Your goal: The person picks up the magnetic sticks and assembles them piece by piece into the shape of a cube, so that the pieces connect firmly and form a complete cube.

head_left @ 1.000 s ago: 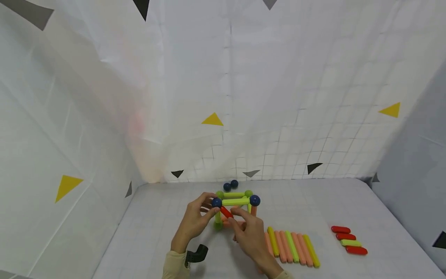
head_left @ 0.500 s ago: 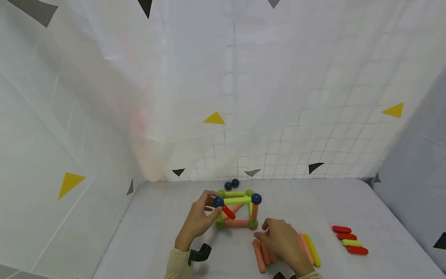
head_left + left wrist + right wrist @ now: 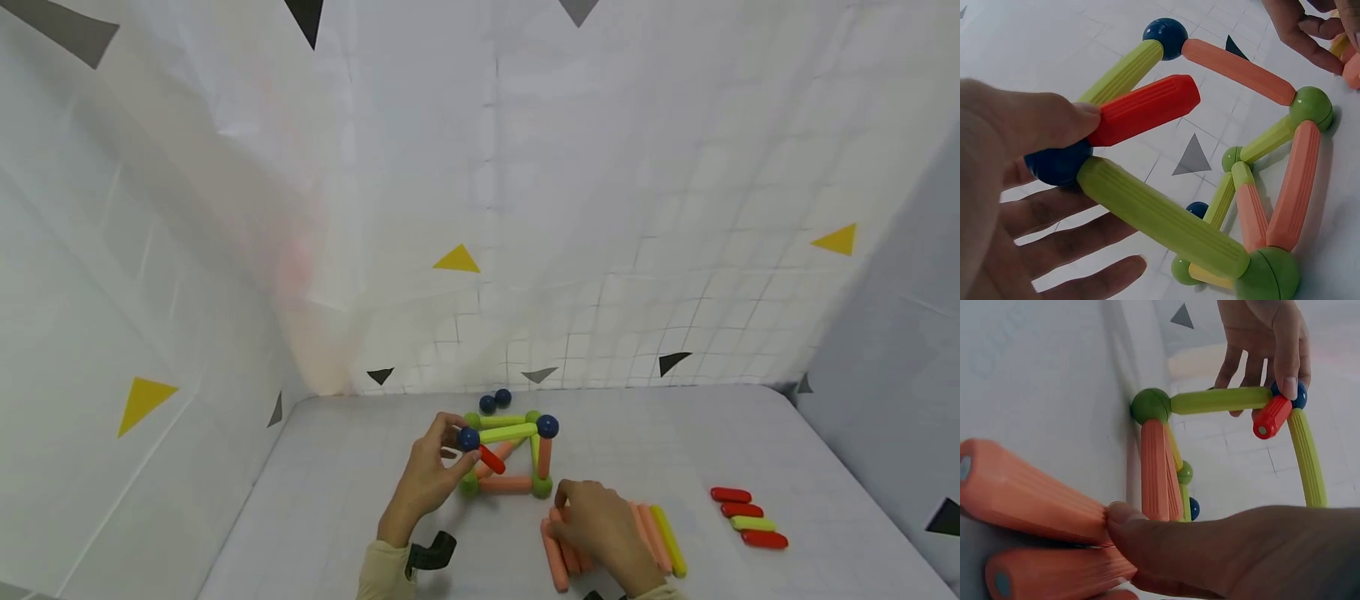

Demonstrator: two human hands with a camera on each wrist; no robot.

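Observation:
A frame of magnetic sticks and balls stands on the table. At its upper near corner, my left hand pinches a dark blue ball, the thumb also against the base of a red magnetic stick. That stick juts from the ball with its other end free. Yellow-green sticks, orange sticks and green balls form the other parts. Right of the frame, my right hand bends over a row of loose sticks; its thumb and fingers grip an orange magnetic stick. Its palm hides part of the row.
A yellow stick ends the loose row on the right. Farther right lie several short sticks, red and yellow-green. Two dark blue balls sit behind the frame. White sheets enclose the table.
My right hand has left the red stick and moved right and down to the loose row. The left hand has stayed at the blue ball, and the red stick still juts from it.

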